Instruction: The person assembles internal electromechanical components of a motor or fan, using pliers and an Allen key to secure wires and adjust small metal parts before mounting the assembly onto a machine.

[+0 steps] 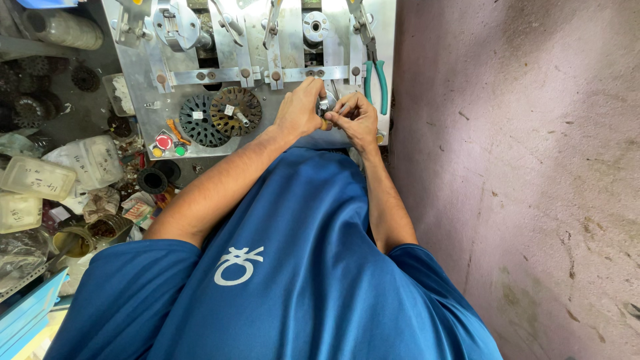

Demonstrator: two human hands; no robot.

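Item: small metal part, at the metal plate front edge. Our left hand and right hand pinched it closed-fingered. Risk, we judged: it slipping; pliers hung near.

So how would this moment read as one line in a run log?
left hand: grips small metal part | right hand: pinches same part | place: metal machine plate | nearby: green-handled pliers, slotted discs
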